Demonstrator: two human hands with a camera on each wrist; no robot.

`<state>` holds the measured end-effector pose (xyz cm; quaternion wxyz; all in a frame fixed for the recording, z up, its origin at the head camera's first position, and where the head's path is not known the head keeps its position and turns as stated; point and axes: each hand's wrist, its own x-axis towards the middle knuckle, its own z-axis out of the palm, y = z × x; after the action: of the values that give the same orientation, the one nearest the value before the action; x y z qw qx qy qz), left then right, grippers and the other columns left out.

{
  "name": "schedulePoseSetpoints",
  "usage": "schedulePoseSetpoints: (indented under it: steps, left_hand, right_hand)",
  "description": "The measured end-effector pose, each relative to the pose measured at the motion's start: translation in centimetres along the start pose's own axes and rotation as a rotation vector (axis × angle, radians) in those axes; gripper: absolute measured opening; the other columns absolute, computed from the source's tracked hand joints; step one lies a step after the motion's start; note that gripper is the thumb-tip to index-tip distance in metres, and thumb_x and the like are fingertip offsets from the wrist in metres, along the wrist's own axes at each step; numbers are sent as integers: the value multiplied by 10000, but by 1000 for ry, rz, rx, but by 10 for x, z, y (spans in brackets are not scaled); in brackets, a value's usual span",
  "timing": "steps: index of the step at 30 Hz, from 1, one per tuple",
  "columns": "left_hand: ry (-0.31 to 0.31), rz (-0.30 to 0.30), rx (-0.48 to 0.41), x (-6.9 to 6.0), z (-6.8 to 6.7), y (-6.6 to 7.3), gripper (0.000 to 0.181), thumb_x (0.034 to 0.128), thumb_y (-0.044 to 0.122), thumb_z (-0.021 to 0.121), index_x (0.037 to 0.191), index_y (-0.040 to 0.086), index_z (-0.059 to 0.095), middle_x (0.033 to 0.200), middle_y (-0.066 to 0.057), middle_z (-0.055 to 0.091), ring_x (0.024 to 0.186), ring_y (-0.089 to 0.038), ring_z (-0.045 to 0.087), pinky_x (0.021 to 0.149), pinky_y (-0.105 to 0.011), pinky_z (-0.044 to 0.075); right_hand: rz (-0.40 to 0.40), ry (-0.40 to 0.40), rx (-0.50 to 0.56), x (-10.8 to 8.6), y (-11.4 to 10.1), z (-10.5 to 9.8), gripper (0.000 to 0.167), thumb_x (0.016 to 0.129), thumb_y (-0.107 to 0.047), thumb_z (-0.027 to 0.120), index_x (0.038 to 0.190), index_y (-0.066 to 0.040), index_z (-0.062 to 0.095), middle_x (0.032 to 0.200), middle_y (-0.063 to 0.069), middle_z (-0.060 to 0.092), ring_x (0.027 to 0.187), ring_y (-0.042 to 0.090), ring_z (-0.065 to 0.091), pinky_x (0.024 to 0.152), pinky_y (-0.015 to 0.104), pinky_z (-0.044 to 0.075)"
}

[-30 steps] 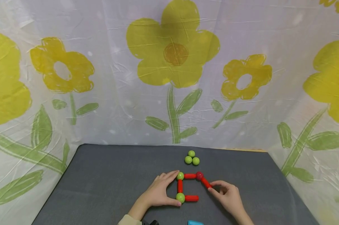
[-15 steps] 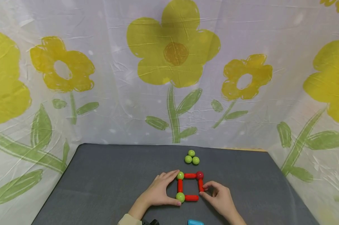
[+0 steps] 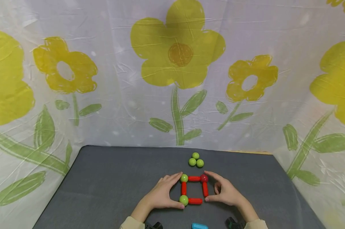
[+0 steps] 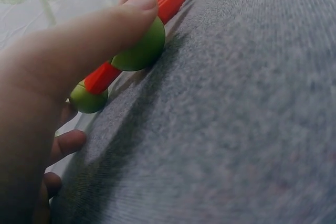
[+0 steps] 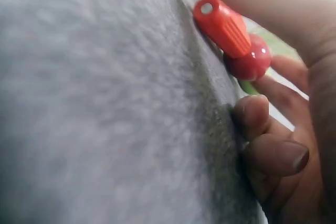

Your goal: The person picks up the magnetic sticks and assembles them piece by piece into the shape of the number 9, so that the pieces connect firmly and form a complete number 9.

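Observation:
A square-like frame of red magnetic rods and balls lies on the dark table in the head view. At its left stand the far green ball (image 3: 184, 178) and the near green ball (image 3: 183, 200), joined by a red rod (image 3: 184, 189). My left hand (image 3: 161, 194) spans this side, index finger at the far ball and thumb on the near one. A red ball (image 3: 204, 178) forms the far right corner, with the right rod (image 3: 205, 190) running toward me. My right hand (image 3: 226, 192) holds this side between index finger and thumb. The near rod (image 3: 195, 201) ends short of it.
Beyond the frame, 3 loose green balls (image 3: 196, 159) sit clustered on the grey table (image 3: 118, 178). A blue object (image 3: 199, 226) shows at the bottom edge. A flower-printed curtain (image 3: 172, 111) stands behind the table.
The right rod has swung inward, from slanting outward to nearly parallel with the left one. My right hand has shifted from pinching its end to spanning rod and red ball. My left hand stays.

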<state>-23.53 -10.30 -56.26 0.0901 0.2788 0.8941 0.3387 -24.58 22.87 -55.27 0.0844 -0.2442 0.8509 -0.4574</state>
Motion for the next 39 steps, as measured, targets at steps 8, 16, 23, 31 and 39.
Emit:
schedulePoseSetpoints:
  steps: [8,16,23,31,39]
  left_hand:
    - [-22,18,-17,-1,-1,-4,1176,791,743,809,1709,260,255,1723,45,328,1426,-268,448,1165,-655,328]
    - [-11,15,-23,-3,-1,-3,1158,798,730,812,1707,271,261,1719,54,335,1384,-244,452,1151,-642,339]
    - [-9,14,-34,-3,-1,-1,1157,797,712,824,1706,262,269,1717,36,343,1383,-255,456,1158,-657,323]
    - [-15,21,-27,-2,1,-3,1158,799,711,823,1707,262,264,1718,43,339,1374,-244,461,1143,-649,340]
    - [-9,18,-30,-1,3,-4,1159,793,721,821,1706,277,264,1714,41,347,1387,-256,460,1153,-671,323]
  right_hand:
    - [44,27,-79,-2,2,6,927,789,-360,961,1573,-132,521,584,-90,451,503,17,391,504,218,354]
    - [21,68,-107,-2,2,10,908,783,-375,962,1559,-156,543,602,-92,468,510,20,413,511,219,365]
    - [26,68,-111,-4,3,9,910,780,-389,962,1558,-166,545,607,-87,473,515,21,420,517,215,369]
    - [28,67,-90,-7,2,10,906,786,-370,961,1559,-153,541,615,-86,473,524,19,420,523,213,368]
    - [47,94,-36,-7,0,9,846,833,-327,934,1555,-130,541,614,-36,480,511,18,403,510,217,369]
